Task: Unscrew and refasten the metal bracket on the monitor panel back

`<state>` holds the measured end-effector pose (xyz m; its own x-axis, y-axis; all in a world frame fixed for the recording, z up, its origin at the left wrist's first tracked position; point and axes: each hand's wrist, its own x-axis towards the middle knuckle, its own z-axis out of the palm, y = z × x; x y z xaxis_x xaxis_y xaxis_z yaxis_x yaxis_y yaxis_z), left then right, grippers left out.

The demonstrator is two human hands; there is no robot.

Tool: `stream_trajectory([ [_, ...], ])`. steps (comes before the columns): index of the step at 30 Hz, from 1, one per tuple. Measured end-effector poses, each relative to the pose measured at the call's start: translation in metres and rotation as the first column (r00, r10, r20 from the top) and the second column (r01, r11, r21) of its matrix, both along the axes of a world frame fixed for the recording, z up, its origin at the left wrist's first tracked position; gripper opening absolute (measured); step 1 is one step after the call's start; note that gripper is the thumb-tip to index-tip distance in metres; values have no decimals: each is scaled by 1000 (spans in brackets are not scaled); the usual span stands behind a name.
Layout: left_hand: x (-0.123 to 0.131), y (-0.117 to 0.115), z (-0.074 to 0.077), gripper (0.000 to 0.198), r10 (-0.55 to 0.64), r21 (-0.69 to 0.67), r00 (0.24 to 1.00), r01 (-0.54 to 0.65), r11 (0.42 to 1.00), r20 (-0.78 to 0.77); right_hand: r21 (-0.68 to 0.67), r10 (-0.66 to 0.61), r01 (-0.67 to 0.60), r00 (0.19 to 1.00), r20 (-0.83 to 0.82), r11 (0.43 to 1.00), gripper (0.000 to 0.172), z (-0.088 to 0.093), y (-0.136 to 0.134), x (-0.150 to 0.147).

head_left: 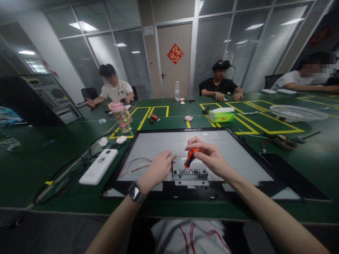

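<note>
A silver metal box with ports (191,173) sits on a grey, black-framed flat panel (159,144). The right hand (212,158) grasps an orange-and-black screwdriver (189,161), tip at the box's near left; the left hand (158,168), fingers outstretched, gripping nothing, lies at the box's left edge. Screwdriver work seems under way; what is fastened or left I cannot tell.

Between my right fingers (202,154): screwdriver (188,161), orange and black. Beneath them: metal box (193,175), silver-grey; panel (153,141), pale grey, bordered black. Left of my fingers: power bank (98,167), white, black marking; bottle (122,120), pink-lidded, flower-patterned. Beyond my fingers: tabletop (164,121), dark green, yellow-lined; tissue pack (222,117), bright green.
</note>
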<state>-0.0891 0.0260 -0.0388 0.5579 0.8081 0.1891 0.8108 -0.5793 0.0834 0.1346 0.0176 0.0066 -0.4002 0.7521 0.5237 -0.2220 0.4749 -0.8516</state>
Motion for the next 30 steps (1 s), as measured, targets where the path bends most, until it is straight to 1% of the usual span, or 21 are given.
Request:
stream_trajectory([
  [2,0,0,0,40,-1,0,1000,1,1000,-3,-8,-6,6,1000,9,1000,22,1,0,0],
  [6,0,0,0,40,-2,-7,1000,2,1000,10,-67,15,-16,1000,-12,998,27,3,-2,-1],
  [11,1,-1,1,40,9,-8,1000,-9,1000,-6,-27,29,-30,999,-35,999,17,2,-2,-1],
  [13,1,-1,1,40,14,-6,1000,-14,1000,-11,-29,49,-50,998,-36,998,15,2,-1,0],
  [19,0,2,-3,41,-8,-11,999,8,1000,41,-145,115,-129,988,-101,981,24,4,-4,-3],
  [22,-1,3,-4,40,-13,-15,999,14,1000,52,-106,104,-112,992,-73,988,23,3,-3,-3],
  [24,-1,2,-3,40,-13,-15,999,14,1000,49,-63,76,-80,995,-59,995,19,3,-1,-2],
  [27,-1,2,-2,40,-8,-12,999,9,1000,41,-38,70,-72,996,-64,997,12,2,0,0],
  [30,0,1,-2,40,-5,-16,999,6,1000,48,-61,72,-74,997,-40,995,17,5,-3,-1],
])
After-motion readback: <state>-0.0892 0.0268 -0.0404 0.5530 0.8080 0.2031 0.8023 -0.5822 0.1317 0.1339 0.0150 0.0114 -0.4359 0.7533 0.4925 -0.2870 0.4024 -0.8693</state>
